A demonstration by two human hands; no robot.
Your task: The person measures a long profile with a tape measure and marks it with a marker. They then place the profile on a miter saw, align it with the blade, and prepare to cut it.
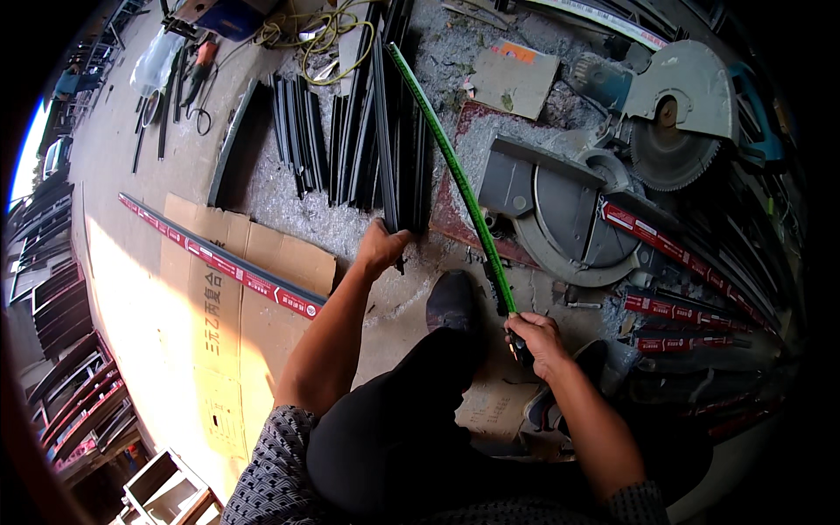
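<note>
My left hand is closed round the near end of a long dark metal profile, which points away from me among other dark profiles. In my right hand is a tape measure, gripped near its dark case. Its green blade is drawn out in a long slant, away and to the left, with the tip near the far end of the profiles. The blade and the held profile lie apart at my end and come close together at the far end.
To the right stands a miter saw with a bare toothed disc; profiles with red labels lie beside it. Flattened cardboard with a labelled strip across it is on my left. An angle grinder and yellow cord lie farther off.
</note>
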